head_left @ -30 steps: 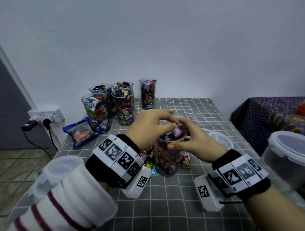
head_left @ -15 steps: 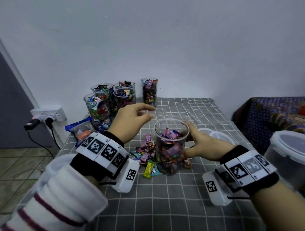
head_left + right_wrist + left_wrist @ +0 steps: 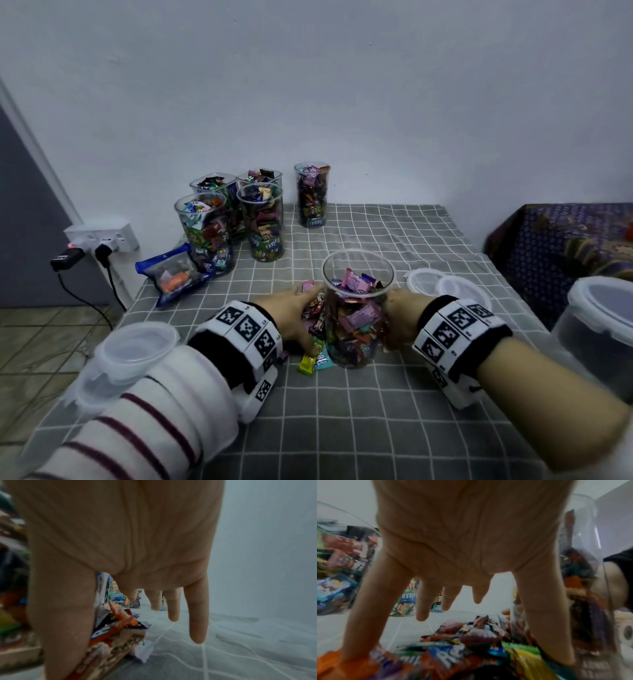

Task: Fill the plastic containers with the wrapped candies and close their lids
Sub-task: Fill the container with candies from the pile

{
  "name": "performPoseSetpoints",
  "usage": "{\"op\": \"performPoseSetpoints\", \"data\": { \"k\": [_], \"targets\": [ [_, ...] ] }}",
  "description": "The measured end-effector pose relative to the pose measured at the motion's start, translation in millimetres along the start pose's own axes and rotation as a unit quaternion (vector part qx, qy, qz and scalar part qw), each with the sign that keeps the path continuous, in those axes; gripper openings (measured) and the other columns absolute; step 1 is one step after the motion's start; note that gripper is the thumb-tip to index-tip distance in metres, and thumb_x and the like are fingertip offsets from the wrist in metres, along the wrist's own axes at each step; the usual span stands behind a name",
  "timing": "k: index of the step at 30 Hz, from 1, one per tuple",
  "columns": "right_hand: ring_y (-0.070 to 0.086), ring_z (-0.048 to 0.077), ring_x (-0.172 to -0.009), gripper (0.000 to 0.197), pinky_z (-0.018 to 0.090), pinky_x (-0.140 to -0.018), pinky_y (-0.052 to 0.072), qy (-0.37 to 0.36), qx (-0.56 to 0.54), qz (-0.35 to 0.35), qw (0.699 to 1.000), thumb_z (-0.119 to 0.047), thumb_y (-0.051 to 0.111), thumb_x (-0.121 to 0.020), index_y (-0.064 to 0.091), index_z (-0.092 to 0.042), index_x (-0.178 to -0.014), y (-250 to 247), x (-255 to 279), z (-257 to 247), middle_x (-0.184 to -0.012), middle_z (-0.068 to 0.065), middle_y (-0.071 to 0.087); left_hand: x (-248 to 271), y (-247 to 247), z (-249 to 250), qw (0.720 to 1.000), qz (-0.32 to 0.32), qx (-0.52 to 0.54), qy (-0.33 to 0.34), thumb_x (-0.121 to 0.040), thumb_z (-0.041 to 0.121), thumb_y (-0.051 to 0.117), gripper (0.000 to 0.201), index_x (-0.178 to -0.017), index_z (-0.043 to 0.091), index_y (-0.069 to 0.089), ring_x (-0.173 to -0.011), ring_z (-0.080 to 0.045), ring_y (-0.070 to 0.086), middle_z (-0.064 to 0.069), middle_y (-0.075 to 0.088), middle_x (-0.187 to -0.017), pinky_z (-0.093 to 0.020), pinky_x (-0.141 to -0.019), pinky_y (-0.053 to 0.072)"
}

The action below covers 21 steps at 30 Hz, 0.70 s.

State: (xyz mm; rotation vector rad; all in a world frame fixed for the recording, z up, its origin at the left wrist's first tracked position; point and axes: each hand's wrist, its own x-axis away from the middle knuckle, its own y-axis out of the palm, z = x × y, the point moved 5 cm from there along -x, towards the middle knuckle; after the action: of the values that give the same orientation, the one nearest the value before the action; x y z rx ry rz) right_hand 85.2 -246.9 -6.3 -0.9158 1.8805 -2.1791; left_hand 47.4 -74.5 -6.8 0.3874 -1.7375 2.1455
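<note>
A clear plastic container [image 3: 358, 318], mostly full of wrapped candies, stands open in the middle of the table. My left hand [image 3: 291, 317] reaches down onto the loose candy pile [image 3: 313, 359] just left of it. In the left wrist view that hand [image 3: 464, 545] has straight, spread fingers touching the wrappers [image 3: 453, 649] and holds nothing. My right hand [image 3: 400, 320] is low against the container's right side. The right wrist view shows this hand [image 3: 128, 545] with straight fingers and its thumb beside a few candies [image 3: 118, 630]. Two clear lids [image 3: 426, 279] lie to the right.
Several filled containers [image 3: 262, 222] stand lidless at the back left by the wall, with a blue bag [image 3: 171, 274] in front of them. A lidded tub [image 3: 603, 315] stands at the right edge and another tub [image 3: 126, 356] at the near left. A power strip [image 3: 102, 236] hangs off the table's left.
Both hands were at the container's rim with a pink candy. They have since dropped to table level, the left onto the candy pile, the right beside the container's base.
</note>
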Motion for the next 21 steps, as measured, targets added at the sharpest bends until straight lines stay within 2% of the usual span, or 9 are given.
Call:
{"op": "performPoseSetpoints", "data": {
  "k": [2, 4, 7, 9, 11, 13, 15, 18, 21],
  "targets": [
    [0.052, 0.024, -0.118, 0.052, 0.029, -0.096, 0.042, -0.002, 0.004, 0.000, 1.000, -0.021, 0.067, -0.082, 0.050, -0.013, -0.130, 0, -3, -3, -0.128, 0.007, 0.053, -3, 3, 3, 1.000, -0.001, -0.025, 0.000, -0.070, 0.037, 0.079, 0.108, -0.149, 0.037, 0.005, -0.143, -0.027, 0.019, -0.006, 0.005, -0.159, -0.038, -0.109, 0.029],
    [0.054, 0.027, -0.115, 0.051, 0.032, -0.097, 0.044, -0.004, 0.014, -0.019, 1.000, -0.023, 0.065, -0.082, 0.050, -0.010, -0.128, 5, -9, -4, -0.123, 0.008, 0.055, -6, 4, 5, 0.999, -0.004, -0.044, 0.009, -0.072, 0.037, 0.078, 0.101, -0.149, 0.038, 0.012, -0.140, -0.027, 0.025, -0.002, 0.009, -0.159, -0.039, -0.106, 0.033],
    [0.058, 0.026, -0.105, 0.045, 0.035, -0.094, 0.049, -0.003, 0.017, -0.019, 1.000, -0.023, 0.065, -0.081, 0.052, -0.008, -0.122, 7, -14, -3, -0.117, 0.011, 0.061, -9, 7, 5, 0.998, -0.024, -0.054, 0.037, -0.077, 0.035, 0.074, 0.085, -0.146, 0.038, 0.025, -0.139, -0.027, 0.028, 0.001, 0.012, -0.158, -0.040, -0.109, 0.033],
    [0.057, 0.022, -0.101, 0.041, 0.035, -0.094, 0.048, -0.009, 0.007, -0.007, 1.000, -0.022, 0.064, -0.082, 0.054, -0.011, -0.121, 7, -16, -2, -0.118, 0.011, 0.061, -9, 8, 2, 0.997, -0.023, -0.069, 0.038, -0.080, 0.034, 0.071, 0.076, -0.144, 0.040, 0.030, -0.138, -0.027, 0.030, 0.003, 0.012, -0.158, -0.037, -0.106, 0.033],
    [0.058, 0.025, -0.105, 0.034, 0.036, -0.096, 0.048, -0.010, 0.001, 0.009, 1.000, -0.021, 0.061, -0.086, 0.057, -0.013, -0.118, 6, -16, -1, -0.116, 0.007, 0.062, -9, 7, -1, 0.996, -0.004, -0.080, 0.036, -0.081, 0.035, 0.070, 0.070, -0.142, 0.040, 0.035, -0.133, -0.025, 0.037, 0.004, 0.024, -0.155, -0.034, -0.101, 0.037],
    [0.059, 0.025, -0.105, 0.026, 0.037, -0.096, 0.048, -0.018, -0.023, 0.035, 0.999, -0.020, 0.058, -0.088, 0.060, -0.016, -0.113, 6, -19, -2, -0.114, 0.005, 0.064, -9, 5, -3, 0.996, 0.013, -0.077, 0.031, -0.081, 0.036, 0.070, 0.065, -0.139, 0.039, 0.040, -0.126, -0.022, 0.046, 0.005, 0.042, -0.145, -0.032, -0.096, 0.041],
    [0.060, 0.023, -0.102, 0.022, 0.037, -0.095, 0.048, -0.019, -0.042, 0.050, 0.998, -0.019, 0.056, -0.089, 0.062, -0.016, -0.110, 5, -20, -1, -0.113, 0.004, 0.065, -8, 4, -5, 0.997, 0.027, -0.071, 0.026, -0.080, 0.036, 0.070, 0.060, -0.136, 0.039, 0.046, -0.119, -0.021, 0.051, 0.005, 0.054, -0.134, -0.030, -0.091, 0.043],
    [0.056, 0.021, -0.092, 0.020, 0.035, -0.094, 0.048, -0.007, -0.020, 0.045, 0.999, -0.019, 0.053, -0.091, 0.063, -0.011, -0.107, 1, -16, 0, -0.109, 0.007, 0.064, -7, 1, -4, 0.996, 0.045, -0.069, 0.030, -0.081, 0.033, 0.070, 0.054, -0.131, 0.037, 0.052, -0.112, -0.019, 0.056, 0.005, 0.061, -0.125, -0.029, -0.088, 0.046],
    [0.059, 0.025, -0.101, 0.020, 0.035, -0.093, 0.048, 0.001, -0.005, 0.046, 0.999, -0.017, 0.051, -0.092, 0.062, -0.009, -0.106, -1, -15, 2, -0.111, 0.010, 0.064, -5, -1, -3, 0.996, 0.056, -0.058, 0.024, -0.082, 0.029, 0.069, 0.047, -0.127, 0.032, 0.057, -0.110, -0.019, 0.058, 0.003, 0.064, -0.120, -0.030, -0.089, 0.048]
  ]
}}
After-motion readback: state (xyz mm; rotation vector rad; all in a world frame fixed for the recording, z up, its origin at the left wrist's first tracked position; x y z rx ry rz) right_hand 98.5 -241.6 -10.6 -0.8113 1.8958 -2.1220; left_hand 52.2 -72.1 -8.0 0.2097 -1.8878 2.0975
